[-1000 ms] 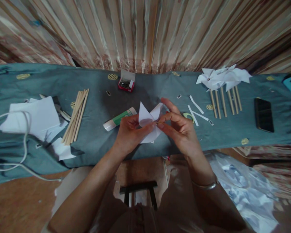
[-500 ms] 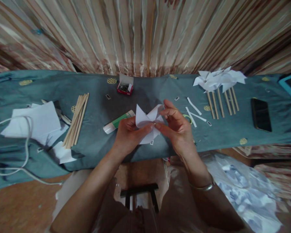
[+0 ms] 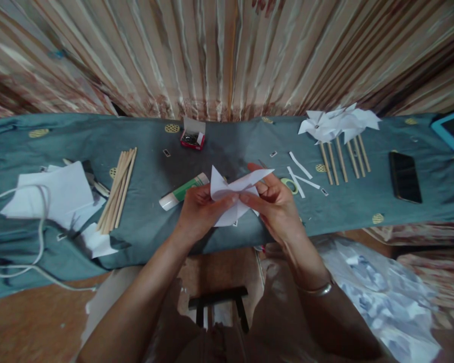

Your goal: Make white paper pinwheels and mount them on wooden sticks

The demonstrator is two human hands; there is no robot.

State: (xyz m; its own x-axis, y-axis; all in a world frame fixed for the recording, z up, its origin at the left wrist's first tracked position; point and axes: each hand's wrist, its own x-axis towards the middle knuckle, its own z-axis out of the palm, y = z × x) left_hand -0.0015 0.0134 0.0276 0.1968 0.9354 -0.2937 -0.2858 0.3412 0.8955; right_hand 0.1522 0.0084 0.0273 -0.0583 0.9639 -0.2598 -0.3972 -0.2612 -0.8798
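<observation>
A white paper pinwheel (image 3: pixel 227 214), its points folded toward the middle, is held above the table's front edge. My left hand (image 3: pixel 197 209) is closed on its left side, with the thumb pressed at the centre. From the right, my right hand (image 3: pixel 274 204) grips it too, thumb tip near the centre and fingers behind the paper. One pointed flap sticks out over the right fingers. Just behind my left hand lies a green and white glue tube (image 3: pixel 185 190). Scissors with a light green handle (image 3: pixel 290 185) are partly hidden behind my right hand.
Wooden sticks (image 3: pixel 119 191) and white paper sheets (image 3: pixel 56 186) lie at left. A red box of small metal pieces (image 3: pixel 192 139) stands at the back. Paper strips (image 3: pixel 300 165), finished pinwheels (image 3: pixel 325 126) on sticks and a phone (image 3: pixel 405 177) are at right. A white cable (image 3: pixel 42 227) crosses the left end.
My right fingers have shifted from the upper flap to behind the paper. That flap now points out to the right. The left hand keeps its hold.
</observation>
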